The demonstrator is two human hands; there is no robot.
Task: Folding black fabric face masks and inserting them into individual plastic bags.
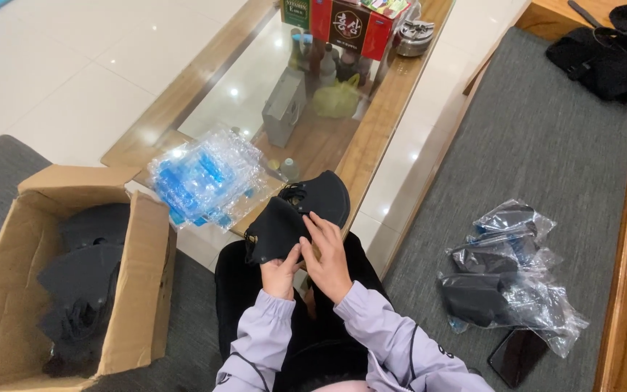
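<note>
Black folded fabric masks (295,214) pinched between my left hand (281,274) and right hand (328,258), open brown cardboard box (139,290) at left, bagged masks (506,279) at right

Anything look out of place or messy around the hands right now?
Nothing looks damaged or spilled. Both hands, left and right, hold black face masks. A loose pile of clear wrappers overhangs the edge of the table, and bagged masks lie scattered beside a phone.

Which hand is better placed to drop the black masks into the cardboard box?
Probably the left hand: it grips the folded black fabric face masks from below, and the open brown cardboard box sits on its side. The right hand is farther away.
</note>
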